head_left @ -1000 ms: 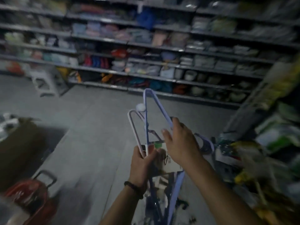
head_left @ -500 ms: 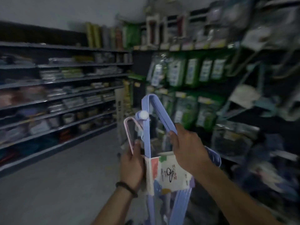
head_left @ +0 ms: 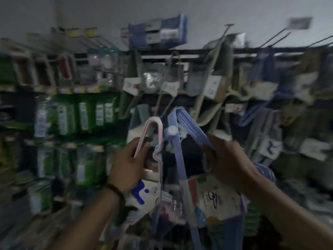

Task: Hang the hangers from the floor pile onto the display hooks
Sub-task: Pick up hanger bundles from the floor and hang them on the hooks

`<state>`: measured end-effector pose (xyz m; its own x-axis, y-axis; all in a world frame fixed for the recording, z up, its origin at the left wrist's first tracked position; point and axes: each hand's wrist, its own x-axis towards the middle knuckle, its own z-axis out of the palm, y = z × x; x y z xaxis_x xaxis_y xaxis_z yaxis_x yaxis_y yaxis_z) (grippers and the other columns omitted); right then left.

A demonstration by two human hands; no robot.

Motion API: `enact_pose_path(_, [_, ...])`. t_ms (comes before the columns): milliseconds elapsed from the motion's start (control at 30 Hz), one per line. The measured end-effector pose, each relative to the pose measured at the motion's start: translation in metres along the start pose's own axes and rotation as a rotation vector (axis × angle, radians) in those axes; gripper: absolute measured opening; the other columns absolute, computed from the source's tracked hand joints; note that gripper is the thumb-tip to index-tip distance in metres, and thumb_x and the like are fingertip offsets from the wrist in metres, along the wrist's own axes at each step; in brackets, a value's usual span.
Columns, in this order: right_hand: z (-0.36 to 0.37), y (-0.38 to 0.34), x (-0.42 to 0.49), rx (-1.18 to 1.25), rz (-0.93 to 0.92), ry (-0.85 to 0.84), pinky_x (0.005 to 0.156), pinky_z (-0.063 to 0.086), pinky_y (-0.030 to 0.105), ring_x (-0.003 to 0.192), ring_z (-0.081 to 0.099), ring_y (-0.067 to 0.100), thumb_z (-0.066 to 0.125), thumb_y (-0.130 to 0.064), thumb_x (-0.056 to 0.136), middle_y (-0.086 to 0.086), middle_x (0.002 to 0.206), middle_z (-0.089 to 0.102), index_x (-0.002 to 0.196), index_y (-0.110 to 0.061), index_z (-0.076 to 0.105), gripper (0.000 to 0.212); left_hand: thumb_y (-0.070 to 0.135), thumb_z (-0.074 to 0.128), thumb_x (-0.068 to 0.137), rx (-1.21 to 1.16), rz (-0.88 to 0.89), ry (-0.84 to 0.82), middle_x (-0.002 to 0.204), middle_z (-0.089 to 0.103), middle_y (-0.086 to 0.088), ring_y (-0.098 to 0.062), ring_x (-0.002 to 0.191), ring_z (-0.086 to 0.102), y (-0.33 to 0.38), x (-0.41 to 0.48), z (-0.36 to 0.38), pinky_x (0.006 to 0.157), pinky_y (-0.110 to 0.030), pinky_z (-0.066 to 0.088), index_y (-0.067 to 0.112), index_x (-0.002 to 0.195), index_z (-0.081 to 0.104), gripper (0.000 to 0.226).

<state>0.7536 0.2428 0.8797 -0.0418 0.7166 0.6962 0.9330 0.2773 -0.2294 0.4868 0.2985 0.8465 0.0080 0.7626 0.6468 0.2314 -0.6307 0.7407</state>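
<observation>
Display rack (head_left: 198, 51) fills view, much blurred. Wire display hooks (head_left: 273, 39) stick out near top.
Blue hanger pack (head_left: 180, 159) in centre, held up below rack, on no hook yet.
Pink hanger pack (head_left: 153, 127) just beside it, on left.
Right hand (head_left: 228, 159): fingers curled round blue pack.
Left hand (head_left: 129, 165): fingers wrapped round pink pack.
Step, I judge: bringing packs to rack.
Next move needs a free hook, then hanger top slipped over its tip.

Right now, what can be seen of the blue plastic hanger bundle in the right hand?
The blue plastic hanger bundle is several thin hangers stacked together, roughly upright, with its narrow looped top pointing toward the display rack. A white round knob sits below the top; a white card label with coloured patches and black scribble wraps its lower part. The right hand grips its sloping right side. Blur hides finer detail.
</observation>
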Motion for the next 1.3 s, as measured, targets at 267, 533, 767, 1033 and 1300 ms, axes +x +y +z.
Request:
enact_pose_path(267, [-0.109,0.150,0.056,-0.211,0.120,0.011,0.052,0.050,0.041,0.058,0.058,0.025,0.048,-0.023,0.106,0.002,0.074,0.062,0.106,-0.026,0.042,0.008,0.066,0.045,0.094,0.107,0.367,-0.154,0.074,0.068,0.031,0.018,0.079,0.065,0.041,0.108,0.156,0.067,0.000,0.042,0.037,0.102,0.066,0.037])
enact_pose_path(533, [-0.162,0.204,0.099,-0.391,0.169,0.128,0.049,0.036,0.032,0.056,0.055,0.018,0.056,-0.015,0.101,-0.003,0.072,0.054,0.107,-0.021,0.051,0.010,0.067,0.049,0.100,0.023,0.479,-0.514,0.108,0.076,0.022,0.009,0.100,0.069,0.082,0.193,0.247,0.091,-0.017,0.055,0.039,0.124,0.070,0.043])
enact_pose_path(767, [-0.198,0.237,0.149,-0.421,0.379,0.162,0.044,0.044,0.024,0.061,0.065,0.015,0.056,-0.026,0.104,0.001,0.084,0.069,0.107,-0.028,0.064,0.009,0.046,0.050,0.101,-0.036,0.586,-0.746,0.090,0.077,0.023,0.007,0.086,0.070,0.110,0.249,0.296,0.078,-0.017,0.054,0.039,0.096,0.072,0.024])
enact_pose_path(1033, [-0.211,0.281,0.240,-0.465,0.369,0.157,0.045,0.045,0.022,0.072,0.070,0.017,0.058,-0.019,0.101,-0.001,0.088,0.071,0.090,-0.029,0.058,0.016,0.078,0.050,0.091,-0.090,0.649,-0.761,0.079,0.078,0.002,-0.013,0.071,0.074,0.125,0.272,0.336,0.064,-0.025,0.054,0.037,0.069,0.073,0.052])
enact_pose_path(1300, [-0.243,0.311,0.305,-0.583,0.327,0.291,0.050,0.037,0.027,0.065,0.055,0.015,0.059,-0.014,0.095,0.004,0.091,0.068,0.097,-0.020,0.056,0.007,0.083,0.045,0.073,0.083,0.630,-0.695,0.088,0.076,-0.018,-0.040,0.083,0.073,0.165,0.302,0.354,0.078,-0.057,0.059,0.001,0.089,0.073,0.088])
